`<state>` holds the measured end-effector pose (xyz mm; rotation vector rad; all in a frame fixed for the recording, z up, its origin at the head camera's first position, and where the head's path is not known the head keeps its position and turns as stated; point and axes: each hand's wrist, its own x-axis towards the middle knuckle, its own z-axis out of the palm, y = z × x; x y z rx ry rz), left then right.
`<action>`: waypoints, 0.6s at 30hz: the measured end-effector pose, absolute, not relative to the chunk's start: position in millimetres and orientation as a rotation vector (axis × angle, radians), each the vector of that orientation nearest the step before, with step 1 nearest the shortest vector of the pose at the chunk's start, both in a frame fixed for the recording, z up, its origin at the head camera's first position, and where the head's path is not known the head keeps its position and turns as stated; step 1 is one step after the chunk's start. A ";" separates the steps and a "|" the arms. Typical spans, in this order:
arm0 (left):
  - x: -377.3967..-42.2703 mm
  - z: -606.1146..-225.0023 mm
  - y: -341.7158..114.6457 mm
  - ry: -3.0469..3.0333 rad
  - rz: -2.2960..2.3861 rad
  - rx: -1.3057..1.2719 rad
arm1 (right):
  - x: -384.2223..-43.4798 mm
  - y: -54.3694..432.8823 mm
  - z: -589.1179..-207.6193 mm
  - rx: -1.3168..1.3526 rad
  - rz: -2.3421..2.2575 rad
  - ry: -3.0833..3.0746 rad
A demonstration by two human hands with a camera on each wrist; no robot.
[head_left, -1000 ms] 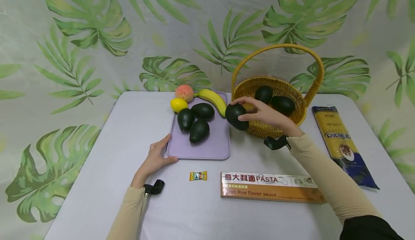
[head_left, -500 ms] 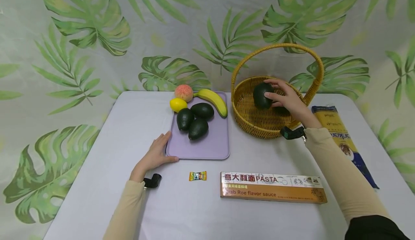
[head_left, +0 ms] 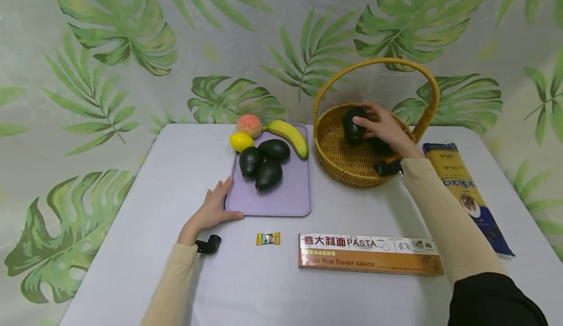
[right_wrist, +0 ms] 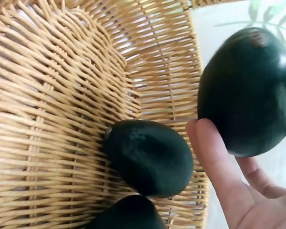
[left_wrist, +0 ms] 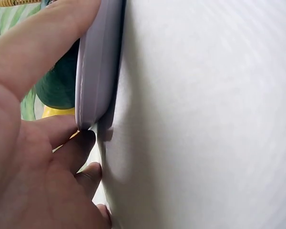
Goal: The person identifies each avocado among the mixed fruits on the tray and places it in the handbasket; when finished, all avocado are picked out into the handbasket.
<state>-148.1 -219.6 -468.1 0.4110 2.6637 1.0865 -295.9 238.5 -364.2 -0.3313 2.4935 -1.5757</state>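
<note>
My right hand (head_left: 384,129) grips a dark green avocado (head_left: 353,126) over the wicker basket (head_left: 347,174). In the right wrist view the held avocado (right_wrist: 250,93) appears above the rim, fingers and thumb around it. Below lie a second avocado (right_wrist: 150,157) and part of a third (right_wrist: 126,217) inside the basket. My left hand (head_left: 208,211) rests against the front left corner of the lilac tray (head_left: 286,204), thumb along its front edge and fingers at its side. Several avocados (head_left: 269,174), a banana (head_left: 288,138), a lemon (head_left: 241,142) and a peach (head_left: 249,125) are on the tray or at its edge.
A small wrapped candy (head_left: 268,238) lies in front of the tray. The pasta box (head_left: 371,255) is at the front right, partly beside my right sleeve. A yellow and blue pasta bag (head_left: 466,194) lies at the right. The basket's tall handle (head_left: 378,62) arches over it.
My right hand has carried the avocado rightward from beside the tray to over the basket, then shifted slightly left. The left hand stays at the tray corner.
</note>
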 end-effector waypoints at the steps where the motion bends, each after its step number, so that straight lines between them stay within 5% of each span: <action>1: -147.9 -468.2 -219.5 2.666 1.085 0.414 | -299.1 236.8 -365.2 -0.342 -1.562 2.506; 18: -149.5 -474.2 -221.3 2.682 1.078 0.409 | -320.1 191.4 -375.8 -0.219 -1.155 2.766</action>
